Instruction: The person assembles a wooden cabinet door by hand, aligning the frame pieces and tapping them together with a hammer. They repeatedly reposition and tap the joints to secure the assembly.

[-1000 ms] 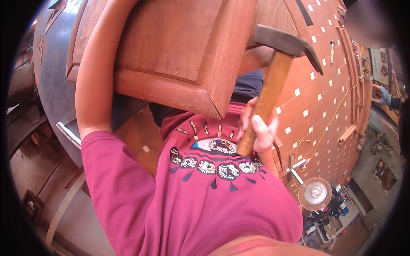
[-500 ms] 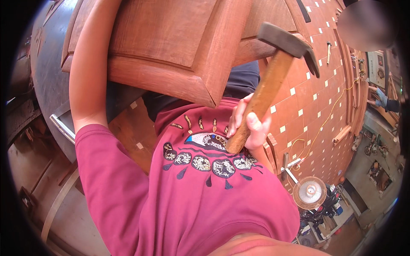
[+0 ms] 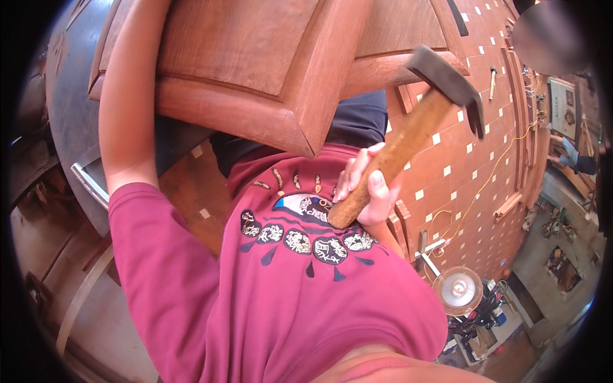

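My right hand (image 3: 369,190) is closed around the wooden handle of a claw hammer (image 3: 414,131), near the handle's lower end and close to my shirt front. The dark metal head points up and right, its curved claw on the right side. A framed reddish-brown wooden panel (image 3: 233,48) stands in front of me, its mitred corner above my lap. My left arm (image 3: 131,108) reaches up across the panel's left side, and the left hand lies beyond the top edge of the picture. Behind, another wooden panel (image 3: 399,29) lies partly under the first.
A dark-topped table (image 3: 67,102) lies at the left. On the tiled floor at right are another hammer (image 3: 492,83), long wooden strips (image 3: 514,121) and a yellow cord (image 3: 476,195). A round fan (image 3: 458,290) stands lower right; a gloved co-worker's hand (image 3: 567,153) shows far right.
The hammer has tilted clockwise, its head moving right and down and its handle end shifting slightly left. My right hand still grips it. The panel appears slightly farther left.
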`<state>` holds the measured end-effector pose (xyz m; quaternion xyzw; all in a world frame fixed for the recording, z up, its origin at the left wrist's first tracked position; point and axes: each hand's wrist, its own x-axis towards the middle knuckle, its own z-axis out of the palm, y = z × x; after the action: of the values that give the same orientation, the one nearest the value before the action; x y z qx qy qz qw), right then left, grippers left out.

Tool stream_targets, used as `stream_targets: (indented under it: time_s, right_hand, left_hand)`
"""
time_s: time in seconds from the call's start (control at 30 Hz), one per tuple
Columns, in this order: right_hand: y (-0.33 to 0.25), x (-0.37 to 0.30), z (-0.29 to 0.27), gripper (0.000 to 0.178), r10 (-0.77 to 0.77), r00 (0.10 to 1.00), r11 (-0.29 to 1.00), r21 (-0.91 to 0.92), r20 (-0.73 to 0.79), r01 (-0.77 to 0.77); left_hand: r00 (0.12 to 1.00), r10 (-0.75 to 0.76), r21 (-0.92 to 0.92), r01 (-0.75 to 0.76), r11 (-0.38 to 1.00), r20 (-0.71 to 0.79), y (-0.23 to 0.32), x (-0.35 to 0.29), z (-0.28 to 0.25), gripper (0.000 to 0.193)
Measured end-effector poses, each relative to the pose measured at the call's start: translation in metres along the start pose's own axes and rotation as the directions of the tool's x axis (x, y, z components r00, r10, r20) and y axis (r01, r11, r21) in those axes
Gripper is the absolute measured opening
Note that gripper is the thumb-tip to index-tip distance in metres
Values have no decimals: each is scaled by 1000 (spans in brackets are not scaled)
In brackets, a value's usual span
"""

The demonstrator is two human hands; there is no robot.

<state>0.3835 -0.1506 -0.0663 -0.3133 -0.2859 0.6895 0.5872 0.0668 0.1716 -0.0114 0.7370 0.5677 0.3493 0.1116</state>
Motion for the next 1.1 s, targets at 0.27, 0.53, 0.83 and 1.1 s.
stream_targets:
  time_s: [0.27, 0.53, 0.83, 1.1]
  right_hand:
    - [-11, 16, 1, 39, 108, 974, 957, -285, 199, -48]
    - [-23, 22, -6, 36, 47, 997, 987, -155, 67, -36]
    - [-10, 21, 6, 40, 167, 956, 971, -210, 240, -117]
    - [-17, 34, 29, 39, -15, 994, 948, -314, 108, 49]
  left_hand:
    - [999, -33, -27, 33, 999, 8, -10, 4, 2, 44]
    - [975, -37, 63, 24, 998, 218, -26, 2, -18, 41]
    - [956, -283, 466, 288, 837, -83, -97, -22, -78, 40]
    - [957, -49, 631, 226, 743, -285, -114, -29, -84, 33]
